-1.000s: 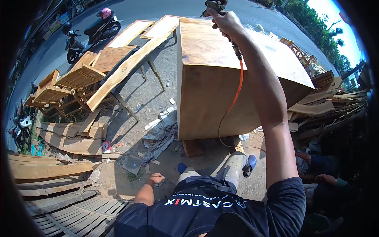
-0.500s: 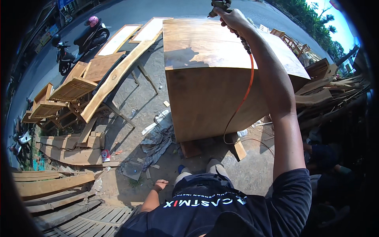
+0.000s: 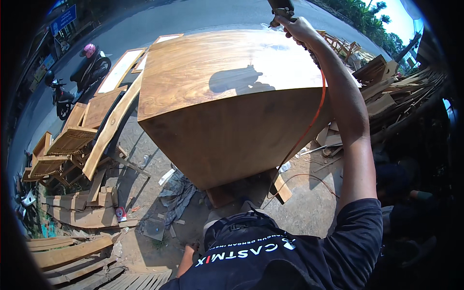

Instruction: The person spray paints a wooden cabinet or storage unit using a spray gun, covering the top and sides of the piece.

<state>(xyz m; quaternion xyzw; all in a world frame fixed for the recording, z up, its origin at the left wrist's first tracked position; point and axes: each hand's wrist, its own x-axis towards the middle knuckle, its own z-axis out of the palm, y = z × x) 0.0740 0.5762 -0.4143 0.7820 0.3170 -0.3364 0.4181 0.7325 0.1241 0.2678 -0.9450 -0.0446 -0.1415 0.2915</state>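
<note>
My right hand (image 3: 301,32) is closed round the grip of a dark spray gun (image 3: 282,10), raised over the far right of a large wooden box-like piece (image 3: 222,140). An orange hose (image 3: 316,113) hangs from the gun and curves down in front of the box. The broad brown top (image 3: 188,63) shows wood grain and bright glare, and a shadow of the gun and hand falls across it. Low beside my body is my left hand (image 3: 192,248), away from the box; its fingers are mostly hidden.
Wooden chairs (image 3: 72,140) and a long wavy-edged plank (image 3: 113,125) stand to the left. A parked motorbike (image 3: 87,70) is beyond them by the road. Scrap timber (image 3: 403,99) piles up at right. A crumpled cloth (image 3: 178,195) lies below the box; the hose trails over the ground.
The view has shifted, so the box's top now shows wider and further left. My right hand and the spray gun have moved slightly right. My left hand is lower in view.
</note>
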